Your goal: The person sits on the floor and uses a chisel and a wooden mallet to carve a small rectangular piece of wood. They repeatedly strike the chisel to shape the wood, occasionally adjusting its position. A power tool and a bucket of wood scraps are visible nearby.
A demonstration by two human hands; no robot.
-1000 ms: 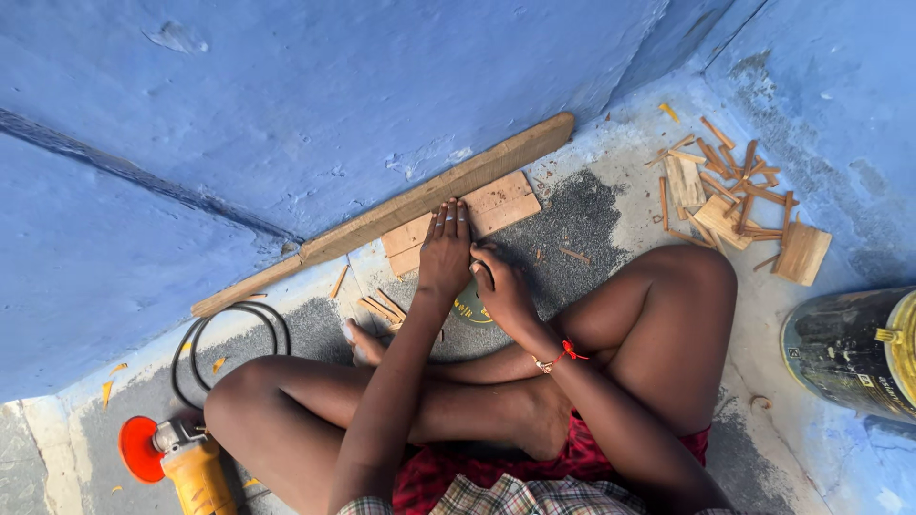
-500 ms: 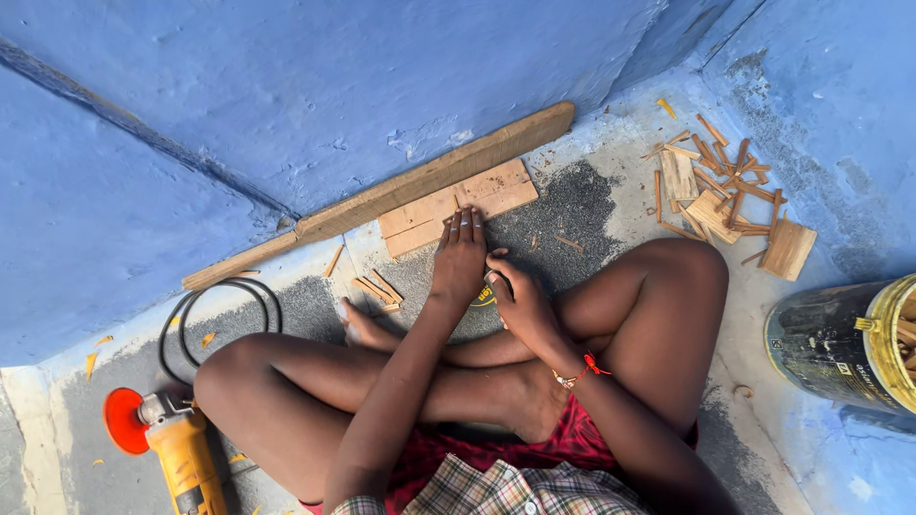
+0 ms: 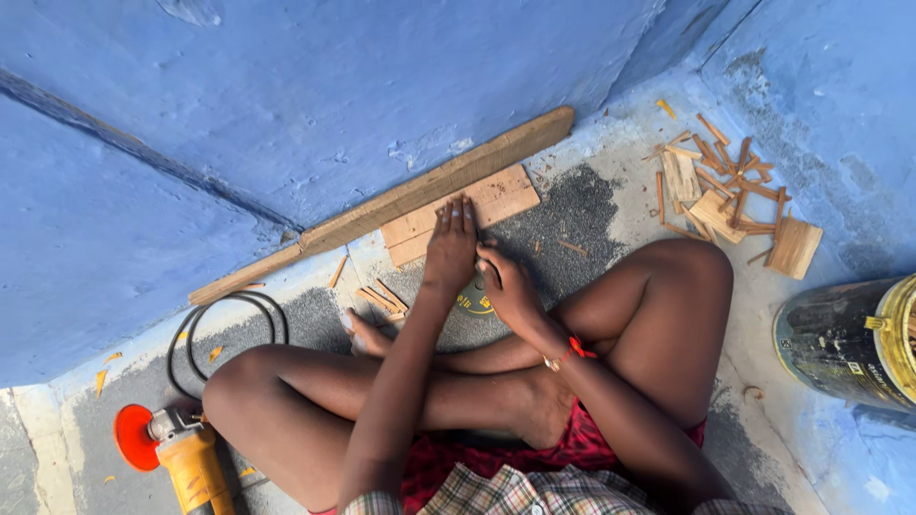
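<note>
**Two hands at a flat wood piece on the floor**

The left hand lies flat and open, palm down, fingers straight and together, with the fingertips resting on the near edge of a flat wood piece. That piece lies just beyond the hand, at the foot of the blue wall. The right hand sits just right of and nearer than the left, touching it at the thumb side; its fingers are curled, but whether they grip anything cannot be told. Under it, partly hidden, lies a round disc on the floor. A red band circles the right wrist.

One long plank lies beyond the wood piece, along the wall, running from lower left to upper right. A few thin sticks, about four, lie left of the hands, beside a bare foot. The person sits cross-legged, both arms reaching out over the legs.

Far right, a loose pile of wood scraps holds several strips and about three flat offcuts. At the right edge lies one dark can with a yellow rim. Near left, one yellow grinder with an orange disc lies on the floor, its black cable looped beyond it.
</note>
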